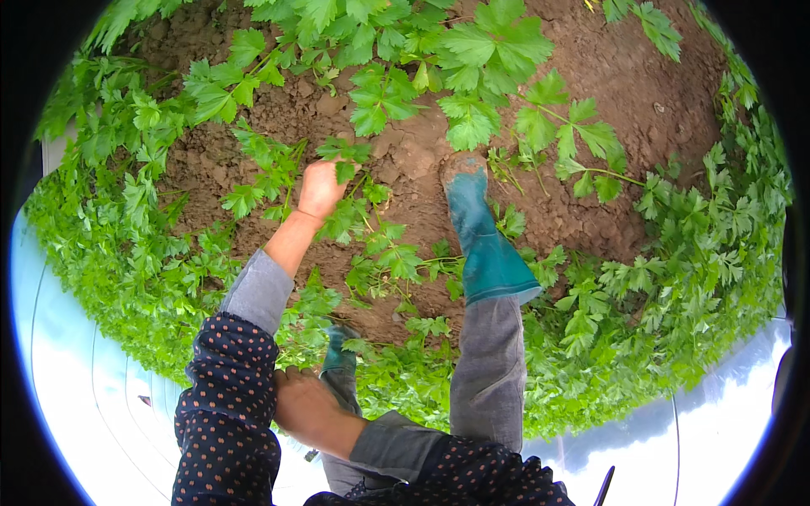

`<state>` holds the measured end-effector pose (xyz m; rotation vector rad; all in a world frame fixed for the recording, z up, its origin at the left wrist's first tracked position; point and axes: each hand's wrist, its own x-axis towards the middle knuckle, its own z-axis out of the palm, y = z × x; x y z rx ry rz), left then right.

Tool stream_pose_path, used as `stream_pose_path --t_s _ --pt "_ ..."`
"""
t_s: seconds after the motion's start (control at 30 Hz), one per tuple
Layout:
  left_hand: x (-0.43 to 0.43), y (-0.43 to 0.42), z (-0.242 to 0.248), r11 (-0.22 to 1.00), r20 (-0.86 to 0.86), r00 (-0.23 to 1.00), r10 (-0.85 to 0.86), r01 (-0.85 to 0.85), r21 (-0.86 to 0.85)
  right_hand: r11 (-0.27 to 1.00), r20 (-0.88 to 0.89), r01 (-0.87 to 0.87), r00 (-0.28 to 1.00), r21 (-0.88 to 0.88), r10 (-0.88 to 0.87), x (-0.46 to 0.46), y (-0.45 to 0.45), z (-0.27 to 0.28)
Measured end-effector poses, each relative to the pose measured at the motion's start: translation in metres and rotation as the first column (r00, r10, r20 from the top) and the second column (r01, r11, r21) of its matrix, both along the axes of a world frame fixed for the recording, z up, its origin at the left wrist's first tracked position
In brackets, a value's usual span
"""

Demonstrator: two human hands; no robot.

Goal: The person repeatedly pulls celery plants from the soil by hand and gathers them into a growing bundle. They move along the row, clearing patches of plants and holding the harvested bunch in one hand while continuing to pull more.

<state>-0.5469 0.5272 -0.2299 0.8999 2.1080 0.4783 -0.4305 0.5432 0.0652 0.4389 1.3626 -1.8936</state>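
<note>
My left hand (321,188) reaches down to the soil with its fingers curled in, closed on a leafy sprig (343,152) whose leaves show at the fingertips and partly cover them. More celery-like leaves (262,171) stand just left of that hand, and a low plant (386,243) spreads to its right. Bent across my body, my right hand (319,405) lies against the dark dotted sleeve (234,379) of my left arm, near the elbow. Its fingertips are hidden, so whether it grips the cloth is unclear.
A teal rubber boot (481,234), muddy at the toe, is planted on the brown soil (417,145) right of my left hand. The other boot (340,350) is farther back. Dense green plants (715,234) line both sides, and large leaves (468,69) overhang ahead.
</note>
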Motion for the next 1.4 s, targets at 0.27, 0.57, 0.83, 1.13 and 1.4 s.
stream_pose_path --t_s 0.27,0.57,0.83,1.13,1.4 --pt "-0.037 0.033 0.07 0.752 0.222 0.719 0.659 -0.631 -0.191 0.992 -0.121 -0.117 0.985 0.042 0.121 0.001 -0.007 0.003" --pt "-0.005 0.041 0.16 0.984 0.836 0.522 0.17 -0.046 -0.171 0.962 -0.312 -0.154 0.924 0.224 0.221 0.005 -0.016 0.003" --pt "0.038 -0.075 0.063 0.562 0.136 0.66 0.739 -0.493 -0.665 0.93 -0.32 -0.018 0.937 0.367 0.144 0.001 -0.013 0.002" --pt "0.067 -0.05 -0.003 0.306 0.573 -0.262 0.777 -0.638 -0.707 0.767 -0.19 -0.149 0.923 0.624 0.334 -0.002 0.009 -0.014" --pt "0.055 -0.064 -0.01 0.606 0.719 0.212 0.662 -0.716 -0.346 0.75 -0.194 -0.141 0.92 0.646 0.34 -0.001 0.008 -0.013"
